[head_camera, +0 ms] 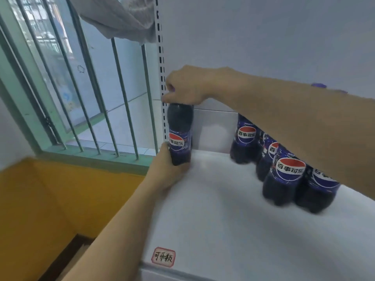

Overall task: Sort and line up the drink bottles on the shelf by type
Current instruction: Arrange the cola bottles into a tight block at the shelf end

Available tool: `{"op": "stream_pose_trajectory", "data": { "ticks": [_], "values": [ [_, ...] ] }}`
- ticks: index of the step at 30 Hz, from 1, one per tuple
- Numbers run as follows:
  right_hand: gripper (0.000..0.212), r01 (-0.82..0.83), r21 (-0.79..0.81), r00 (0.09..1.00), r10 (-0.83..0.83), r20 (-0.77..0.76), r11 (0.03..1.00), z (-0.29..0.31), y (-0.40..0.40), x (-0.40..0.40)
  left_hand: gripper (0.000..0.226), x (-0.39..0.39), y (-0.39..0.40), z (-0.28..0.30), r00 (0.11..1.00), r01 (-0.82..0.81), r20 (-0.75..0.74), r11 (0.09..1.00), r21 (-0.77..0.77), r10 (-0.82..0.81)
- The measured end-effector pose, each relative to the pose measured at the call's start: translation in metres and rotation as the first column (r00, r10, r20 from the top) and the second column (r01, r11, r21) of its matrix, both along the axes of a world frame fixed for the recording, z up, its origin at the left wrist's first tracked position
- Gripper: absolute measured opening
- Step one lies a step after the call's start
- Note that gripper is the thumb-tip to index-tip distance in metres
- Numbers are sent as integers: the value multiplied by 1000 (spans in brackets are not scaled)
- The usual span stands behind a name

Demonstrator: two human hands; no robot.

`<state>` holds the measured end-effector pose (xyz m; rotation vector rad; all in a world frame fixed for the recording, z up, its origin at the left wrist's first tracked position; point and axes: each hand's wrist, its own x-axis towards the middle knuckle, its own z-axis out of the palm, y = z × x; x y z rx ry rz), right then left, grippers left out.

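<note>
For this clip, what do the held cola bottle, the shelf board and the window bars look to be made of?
Cola bottle: likely clear plastic, glossy, the dark drink showing through under a printed film label.
Shelf board: probably white painted metal, smooth with a soft sheen; the slotted upright beside it suggests steel shelving.
Window bars: apparently metal rods painted pale green, matching the frame.
</note>
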<state>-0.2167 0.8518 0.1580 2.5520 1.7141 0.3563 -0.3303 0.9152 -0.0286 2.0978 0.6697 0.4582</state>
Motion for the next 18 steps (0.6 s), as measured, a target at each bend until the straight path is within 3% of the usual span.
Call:
{"op": "stream_pose_trajectory", "data": {
  "ticks": [7, 11, 18],
  "values": [
    [25, 0, 166, 1000, -3, 17, 986, 21, -60, 16, 74, 19, -33, 10, 982, 175, 55, 979, 105, -181],
    [24, 112, 138, 993, -114, 7, 984, 26, -98, 31, 71, 44, -71, 10, 960, 271, 59, 960, 73, -275],
    [24, 181, 57, 980, -184, 70, 982, 20, -136, 50, 69, 75, -105, -4, 951, 286, 117, 958, 22, -286]
  ]
}}
